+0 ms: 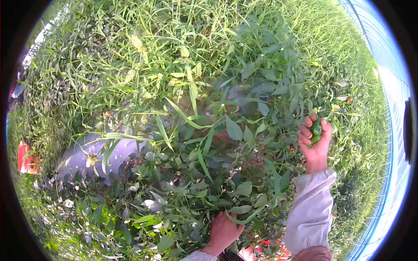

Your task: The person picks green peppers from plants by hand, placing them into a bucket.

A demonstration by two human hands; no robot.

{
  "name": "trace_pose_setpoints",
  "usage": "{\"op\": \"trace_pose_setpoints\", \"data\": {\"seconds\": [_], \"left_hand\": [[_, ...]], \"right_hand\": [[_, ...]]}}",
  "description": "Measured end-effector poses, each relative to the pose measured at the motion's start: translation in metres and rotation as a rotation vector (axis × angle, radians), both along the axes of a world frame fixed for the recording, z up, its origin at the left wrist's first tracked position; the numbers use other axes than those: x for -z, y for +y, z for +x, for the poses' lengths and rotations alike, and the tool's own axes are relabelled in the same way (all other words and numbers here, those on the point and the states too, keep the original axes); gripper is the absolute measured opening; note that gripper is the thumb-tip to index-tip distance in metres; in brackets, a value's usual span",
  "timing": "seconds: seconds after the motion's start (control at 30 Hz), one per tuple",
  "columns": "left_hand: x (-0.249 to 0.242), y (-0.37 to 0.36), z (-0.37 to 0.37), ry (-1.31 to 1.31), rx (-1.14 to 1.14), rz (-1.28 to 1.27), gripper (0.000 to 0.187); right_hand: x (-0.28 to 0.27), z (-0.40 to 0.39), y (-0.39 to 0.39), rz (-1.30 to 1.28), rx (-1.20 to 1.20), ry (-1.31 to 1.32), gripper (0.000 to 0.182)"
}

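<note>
My right hand (314, 141) is raised at the right, its fingers wrapped around a glossy green pepper (316, 132). Part of the pepper shows between the thumb and the curled fingers. Low in the middle, my left hand (224, 229) reaches into the leafy pepper plants (244, 189). Leaves cover most of its fingertips, so whether it grips anything is hidden. Both arms have pale sleeves.
Tall grass (187, 39) grows thickly through the plants. A pale ground sheet (104, 154) shows at the left, near a red-orange object (27, 158). Red-and-white material (265, 250) lies at the bottom. Translucent plastic sheeting (394, 95) curves along the right side.
</note>
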State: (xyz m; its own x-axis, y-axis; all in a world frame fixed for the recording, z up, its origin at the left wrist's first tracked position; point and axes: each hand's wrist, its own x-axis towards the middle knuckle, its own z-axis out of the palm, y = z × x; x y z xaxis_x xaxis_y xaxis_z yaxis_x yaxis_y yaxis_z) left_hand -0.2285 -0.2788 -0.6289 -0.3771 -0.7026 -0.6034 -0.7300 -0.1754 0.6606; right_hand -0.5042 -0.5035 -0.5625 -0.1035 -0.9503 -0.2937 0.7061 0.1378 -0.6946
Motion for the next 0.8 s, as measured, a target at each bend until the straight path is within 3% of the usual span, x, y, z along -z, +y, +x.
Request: {"op": "trace_pose_setpoints", "data": {"seconds": [0.1,0.27,0.33,0.37,0.43,0.57,0.6,0.63,0.7,0.77,0.8], "left_hand": [[0.003,0.002,0.004,0.063,-0.024,0.021,0.053],[0.017,0.008,0.004,0.139,-0.093,-0.104,0.04],[0.013,0.002,0.006,0.156,-0.097,-0.082,0.039],[0.01,-0.004,0.008,0.173,-0.092,-0.065,0.037],[-0.001,-0.02,0.016,0.249,-0.113,-0.063,0.037],[0.004,-0.02,0.018,0.305,-0.114,-0.024,0.038],[0.008,-0.019,0.017,0.309,-0.121,-0.022,0.038],[0.011,-0.017,0.015,0.334,-0.153,-0.013,0.038],[0.02,-0.012,0.013,0.361,-0.189,-0.001,0.038],[0.025,-0.007,0.012,0.434,-0.256,-0.026,0.037],[0.026,-0.008,0.011,0.436,-0.26,-0.028,0.037]], "right_hand": [[-0.009,0.055,-0.046,-0.031,-0.272,0.092,0.025],[0.04,0.115,-0.145,0.15,-0.387,0.389,0.021],[0.068,0.121,-0.177,0.401,-0.289,0.547,0.02],[0.077,0.122,-0.184,0.403,-0.295,0.55,0.02],[0.092,0.121,-0.194,0.384,-0.099,0.868,0.019],[0.105,0.111,-0.203,0.351,-0.029,1.032,0.053],[0.101,0.108,-0.207,0.325,-0.103,1.014,0.076],[0.1,0.106,-0.213,0.325,-0.11,1.016,0.076],[0.097,0.101,-0.231,0.217,-0.006,0.771,0.086],[0.092,0.086,-0.249,0.273,-0.017,0.712,0.081],[0.09,0.08,-0.257,0.223,-0.01,0.657,0.065]]}}
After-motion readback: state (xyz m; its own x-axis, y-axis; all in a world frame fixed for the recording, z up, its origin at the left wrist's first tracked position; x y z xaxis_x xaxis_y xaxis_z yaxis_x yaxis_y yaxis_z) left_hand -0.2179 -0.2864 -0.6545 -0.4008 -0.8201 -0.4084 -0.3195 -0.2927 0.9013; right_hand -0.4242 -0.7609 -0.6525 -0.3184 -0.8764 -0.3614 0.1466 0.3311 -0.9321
